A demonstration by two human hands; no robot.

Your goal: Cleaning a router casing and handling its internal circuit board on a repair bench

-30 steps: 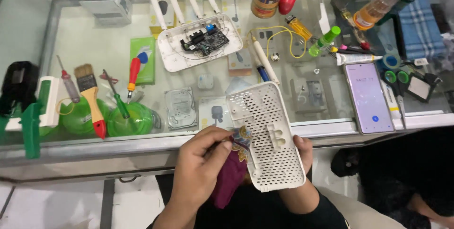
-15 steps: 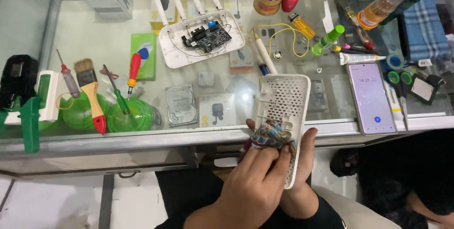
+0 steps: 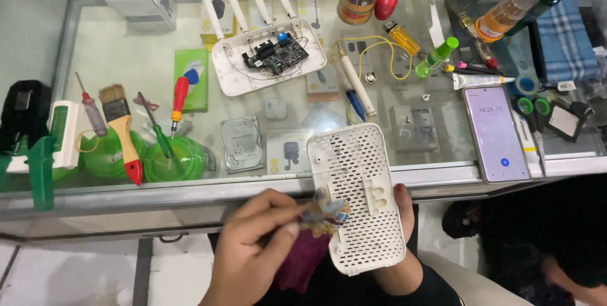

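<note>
Below the glass counter (image 3: 126, 53) edge, my right hand (image 3: 399, 217) grips the white perforated cover (image 3: 360, 195) from behind. My left hand (image 3: 253, 249) pinches a multicoloured brush (image 3: 324, 212) against its vented face.

Down below, a glass display counter (image 3: 126, 59) fills the view, its aluminium front rail (image 3: 158, 189) running left to right. Light spreads evenly over the glass with soft reflections, no hard shadows. Through the top, a shelf shows boxed goods, a green box (image 3: 191, 78) and a bare hard drive (image 3: 241, 143) among them. At the lower left, pale floor tiles (image 3: 38, 274) with dark grout sit under the cabinet's front panel, where a small metal handle (image 3: 167, 238) hangs. At the upper left edge, a pale wall strip (image 3: 25, 2).
</note>
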